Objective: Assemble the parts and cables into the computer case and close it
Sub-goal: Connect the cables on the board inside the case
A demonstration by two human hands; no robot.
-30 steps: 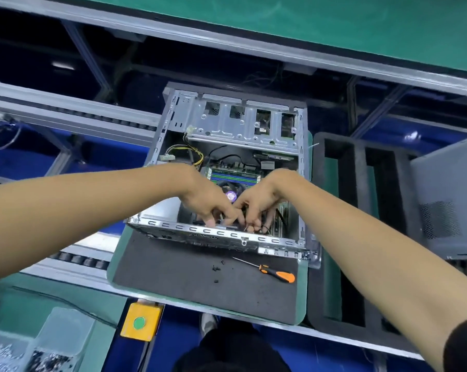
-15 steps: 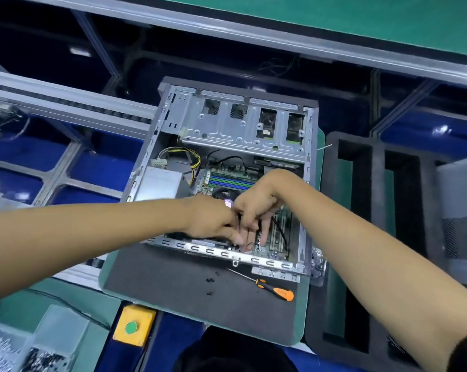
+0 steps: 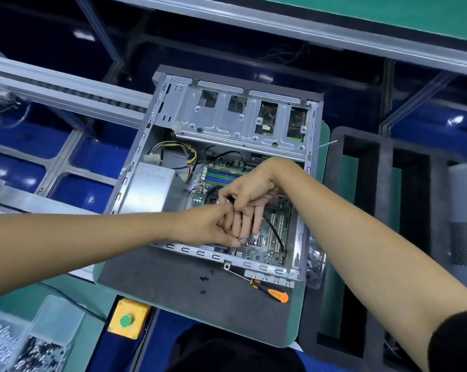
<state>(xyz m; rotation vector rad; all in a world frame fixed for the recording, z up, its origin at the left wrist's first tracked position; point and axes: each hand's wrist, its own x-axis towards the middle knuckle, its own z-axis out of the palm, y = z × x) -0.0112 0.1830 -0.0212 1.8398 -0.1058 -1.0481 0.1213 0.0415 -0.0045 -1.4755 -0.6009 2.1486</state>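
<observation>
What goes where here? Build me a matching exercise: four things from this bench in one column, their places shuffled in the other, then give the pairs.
Things:
1. screwdriver
2. yellow box with a green button
3. loose black screws
4. yellow and black cables

Places:
A. inside the computer case, above the power supply
B. on the dark mat, left of the orange handle
C. at the near edge of the bench, left of the mat
D. on the mat, tip near the case's front rail

Pairs: 1-D, 2-C, 3-B, 4-A
</observation>
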